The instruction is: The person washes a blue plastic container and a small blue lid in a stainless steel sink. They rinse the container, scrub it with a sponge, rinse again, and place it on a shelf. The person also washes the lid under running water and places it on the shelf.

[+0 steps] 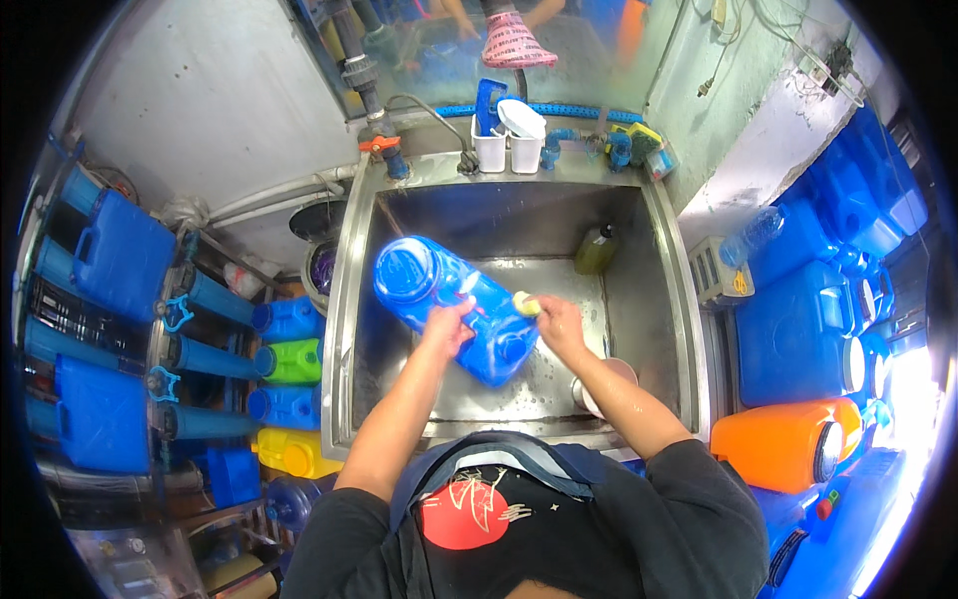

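A blue plastic water jug with a wide round cap lies tilted over the steel sink, its capped end toward the far left. My left hand is closed on its side, around what looks like the handle. In my right hand is a small pale yellow sponge, pinched against the jug's right side near its lower end. The jug's underside is hidden.
A bottle of yellow-green liquid stands in the sink's far right corner. A pale tub is partly behind my right forearm. White holders and blue pipe fittings line the back ledge. Blue containers stack up on the right.
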Motion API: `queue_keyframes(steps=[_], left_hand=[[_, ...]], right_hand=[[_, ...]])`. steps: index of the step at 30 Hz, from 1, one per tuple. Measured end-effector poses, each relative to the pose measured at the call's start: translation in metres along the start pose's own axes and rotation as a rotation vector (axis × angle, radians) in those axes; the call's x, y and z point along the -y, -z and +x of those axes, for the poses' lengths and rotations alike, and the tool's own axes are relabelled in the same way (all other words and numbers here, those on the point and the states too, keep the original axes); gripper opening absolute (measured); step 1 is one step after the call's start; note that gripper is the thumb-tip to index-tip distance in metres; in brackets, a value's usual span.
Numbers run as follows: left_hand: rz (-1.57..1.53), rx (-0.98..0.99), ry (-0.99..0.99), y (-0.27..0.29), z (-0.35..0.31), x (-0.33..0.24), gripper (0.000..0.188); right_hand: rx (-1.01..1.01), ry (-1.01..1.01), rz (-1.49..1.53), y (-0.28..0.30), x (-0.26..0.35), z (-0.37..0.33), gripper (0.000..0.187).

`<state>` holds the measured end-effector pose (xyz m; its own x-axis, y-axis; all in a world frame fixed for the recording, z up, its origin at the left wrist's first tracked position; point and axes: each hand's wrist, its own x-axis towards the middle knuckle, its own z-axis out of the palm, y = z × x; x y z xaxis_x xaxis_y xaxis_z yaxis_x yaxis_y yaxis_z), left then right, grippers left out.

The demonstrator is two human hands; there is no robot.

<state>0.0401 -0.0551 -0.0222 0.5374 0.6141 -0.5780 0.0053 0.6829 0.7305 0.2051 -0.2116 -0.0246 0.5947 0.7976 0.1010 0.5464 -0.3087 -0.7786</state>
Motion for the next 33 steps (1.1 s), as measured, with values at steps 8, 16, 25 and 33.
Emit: queue_keyframes(steps=[8, 16, 25, 33], left_hand=[[0.046, -0.603, -0.392, -0.025, -0.014, 0.046, 0.028], [0.141, -0.416, -0.349, 0.020, -0.015, 0.028, 0.017], [0.395, -0.259, -0.231, 0.093, -0.001, -0.007, 0.013], [0.533, -0.305, -0.127, 0.097, 0.005, -0.022, 0.013]], right_hand=[[0.283, -0.249, -0.153, -0.012, -0.018, -0.065, 0.032], [0.143, 0.653, 0.122, -0.012, -0.003, -0.055, 0.044], [1.000, 0.024, -0.888, 0.026, -0.189, -0.086, 0.024], [1.155, -0.106, -0.771, -0.014, -0.278, -0.121, 0.025]])
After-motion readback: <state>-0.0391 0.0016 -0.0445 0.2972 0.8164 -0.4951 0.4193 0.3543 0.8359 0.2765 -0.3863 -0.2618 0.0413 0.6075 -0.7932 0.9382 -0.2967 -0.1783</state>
